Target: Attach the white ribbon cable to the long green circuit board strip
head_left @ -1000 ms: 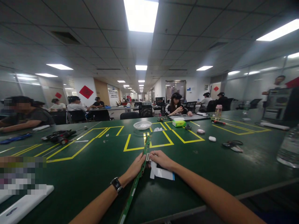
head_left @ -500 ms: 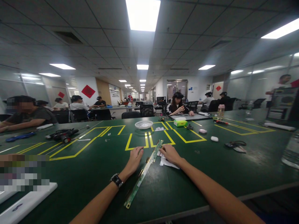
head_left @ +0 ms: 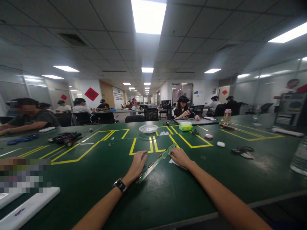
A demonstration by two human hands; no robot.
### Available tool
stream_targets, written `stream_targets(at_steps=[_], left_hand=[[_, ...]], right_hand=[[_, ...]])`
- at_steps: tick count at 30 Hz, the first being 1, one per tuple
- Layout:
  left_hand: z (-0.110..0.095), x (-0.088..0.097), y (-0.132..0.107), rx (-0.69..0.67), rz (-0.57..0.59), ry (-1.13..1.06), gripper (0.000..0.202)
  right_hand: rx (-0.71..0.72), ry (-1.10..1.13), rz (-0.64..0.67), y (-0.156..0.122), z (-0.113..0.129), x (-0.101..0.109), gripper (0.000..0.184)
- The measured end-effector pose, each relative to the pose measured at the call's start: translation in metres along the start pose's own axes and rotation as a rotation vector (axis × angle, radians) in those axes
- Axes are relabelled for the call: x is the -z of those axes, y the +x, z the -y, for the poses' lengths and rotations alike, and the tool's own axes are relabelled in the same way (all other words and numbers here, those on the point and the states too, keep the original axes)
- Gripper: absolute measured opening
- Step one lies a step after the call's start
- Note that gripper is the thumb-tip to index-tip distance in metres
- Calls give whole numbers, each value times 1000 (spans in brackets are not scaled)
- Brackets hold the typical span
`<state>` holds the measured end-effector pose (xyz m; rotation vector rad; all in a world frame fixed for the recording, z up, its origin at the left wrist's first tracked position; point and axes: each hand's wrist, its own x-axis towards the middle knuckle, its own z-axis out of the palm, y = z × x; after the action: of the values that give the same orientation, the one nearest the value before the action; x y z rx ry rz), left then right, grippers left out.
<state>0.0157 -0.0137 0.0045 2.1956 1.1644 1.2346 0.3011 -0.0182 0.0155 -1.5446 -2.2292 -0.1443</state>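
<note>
A long, narrow green circuit board (head_left: 155,164) with gold-coloured connectors along one edge slants between my hands. My right hand (head_left: 180,157) is closed on the board's far end, fingers pinched at its edge. Under that hand lies a crumpled white piece, perhaps paper or tape (head_left: 174,163), mostly covered. My left hand (head_left: 138,163) hovers just left of the board, fingers curved and apart, with nothing in it. Whether its palm side brushes the board's near end, I cannot tell.
Yellow tape marks (head_left: 141,152) line the green table (head_left: 158,204). Beyond my hands stand a white basket (head_left: 148,128) and a green tissue pack (head_left: 185,127). Left are a black power tool (head_left: 66,139) and white bars (head_left: 31,207). A bottle (head_left: 299,156) is at right. Co-workers sit around.
The board has swung: its near end moved away from me and its far end shifted right with my right hand. My left hand has hardly moved.
</note>
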Motion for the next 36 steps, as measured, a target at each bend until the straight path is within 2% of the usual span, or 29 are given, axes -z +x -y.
stream_targets(at_steps=[3,9,11,14,18,20,23,28,30,32,36], left_hand=[[-3,0,0,-22,-12,-14,36],[-3,15,9,-17,-162,-43,29],[1,21,11,-7,-184,-42,28],[8,24,12,-9,-183,-19,27],[13,20,12,-44,-141,8,25],[12,17,12,-78,-116,9,25],[10,17,12,-91,-88,7,24],[5,21,10,18,-69,-30,31],[6,22,10,39,-66,-50,33],[9,21,10,37,-67,-57,34],[9,20,9,39,-44,-48,34]], right_hand=[[-17,-2,-11,-2,-3,0,18],[260,141,56,-4,31,-6,20],[305,170,73,-2,35,-5,21],[246,153,68,1,20,-1,21],[25,67,35,1,-13,3,23],[-31,37,22,1,-20,3,24],[7,36,30,0,-9,-3,24],[274,180,61,1,26,-12,28],[314,214,68,1,30,-12,28],[284,207,64,2,23,-11,27],[102,132,36,4,-5,-7,27]])
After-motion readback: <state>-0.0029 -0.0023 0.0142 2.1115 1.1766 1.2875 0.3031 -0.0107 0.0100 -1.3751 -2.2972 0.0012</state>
